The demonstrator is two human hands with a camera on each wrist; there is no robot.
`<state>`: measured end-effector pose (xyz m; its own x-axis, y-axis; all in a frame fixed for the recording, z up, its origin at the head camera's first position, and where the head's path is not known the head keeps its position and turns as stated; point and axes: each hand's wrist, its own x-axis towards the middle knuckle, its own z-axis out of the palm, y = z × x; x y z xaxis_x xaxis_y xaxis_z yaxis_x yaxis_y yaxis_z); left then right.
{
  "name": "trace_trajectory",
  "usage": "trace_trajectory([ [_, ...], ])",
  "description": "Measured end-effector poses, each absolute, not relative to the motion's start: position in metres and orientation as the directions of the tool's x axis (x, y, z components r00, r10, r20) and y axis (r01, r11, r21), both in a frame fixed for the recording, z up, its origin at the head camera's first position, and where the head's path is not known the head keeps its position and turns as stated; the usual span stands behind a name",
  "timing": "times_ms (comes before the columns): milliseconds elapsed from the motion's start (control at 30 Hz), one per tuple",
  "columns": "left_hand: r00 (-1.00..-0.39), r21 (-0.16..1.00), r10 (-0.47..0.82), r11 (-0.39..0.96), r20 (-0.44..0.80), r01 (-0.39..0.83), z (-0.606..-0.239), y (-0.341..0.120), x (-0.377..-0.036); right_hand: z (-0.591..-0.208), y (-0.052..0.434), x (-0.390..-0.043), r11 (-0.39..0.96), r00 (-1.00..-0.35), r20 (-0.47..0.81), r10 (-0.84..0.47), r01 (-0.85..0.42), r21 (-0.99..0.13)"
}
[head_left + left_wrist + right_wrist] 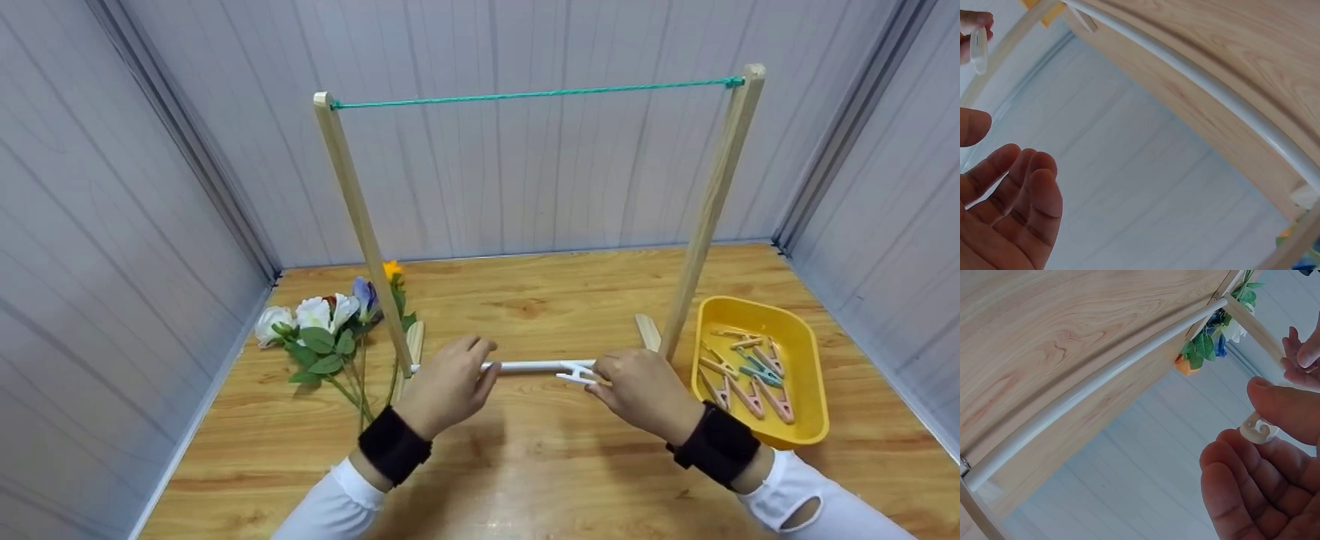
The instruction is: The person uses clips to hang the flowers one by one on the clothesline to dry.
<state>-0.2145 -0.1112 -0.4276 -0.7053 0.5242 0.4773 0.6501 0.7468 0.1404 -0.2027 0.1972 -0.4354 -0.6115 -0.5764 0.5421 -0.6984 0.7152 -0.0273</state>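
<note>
My right hand [646, 391] pinches a white clothespin [576, 373] between thumb and fingers, its far end pointing left toward the other hand. In the right wrist view, one end of the clothespin [1258, 430] shows between the thumb and fingertips. My left hand [451, 384] holds nothing; its thumb and fingers stand apart, loosely bent, in the left wrist view. Both hands hover in front of a white rod [525, 367] that joins the feet of a wooden frame. A green rope [525, 95] stretches across the frame's top between two posts.
A yellow tray [814, 375] with several pink, tan and teal clothespins stands at the right. Artificial flowers [319, 319] lie at the left, by the frame's left post [364, 225]. The right post [712, 214] rises beside the tray. Panel walls enclose the wooden table [525, 480].
</note>
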Motion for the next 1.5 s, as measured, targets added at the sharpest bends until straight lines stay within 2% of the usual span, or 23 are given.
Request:
trace_trajectory([
  [200,-0.786,0.263,0.412,0.783,0.460,0.564,-0.414,-0.144,-0.218,-0.435,0.198,-0.201,0.725,-0.642,0.509,-0.574,-0.687,-0.049],
  [433,-0.764,0.282,0.289,0.807,0.577,0.519,-0.397,-0.182,-0.226,-0.434,0.200,-0.199,0.745,-0.687,0.448,-0.572,-0.664,-0.068],
  [733,-0.811,0.319,0.183,0.854,0.556,0.411,-0.401,-0.216,-0.239,-0.432,0.200,-0.197,0.736,-0.682,0.451,-0.576,-0.672,-0.076],
  [900,-0.881,0.338,0.137,0.888,0.453,0.312,-0.407,-0.235,-0.249,-0.434,0.202,-0.196,0.730,-0.670,0.464,-0.579,-0.680,-0.072],
  [1133,-0.970,0.347,0.080,0.924,0.231,0.159,-0.428,-0.255,-0.264,-0.437,0.201,-0.195,0.737,-0.687,0.448,-0.573,-0.670,-0.086],
  [1300,-0.992,0.342,0.013,0.938,0.124,0.055,-0.447,-0.259,-0.270,-0.439,0.201,-0.194,0.740,-0.705,0.425,-0.568,-0.663,-0.112],
  [1500,-0.998,0.345,-0.045,0.938,0.031,-0.032,-0.463,-0.258,-0.277,-0.439,0.200,-0.195,0.730,-0.698,0.410,-0.587,-0.675,-0.104],
])
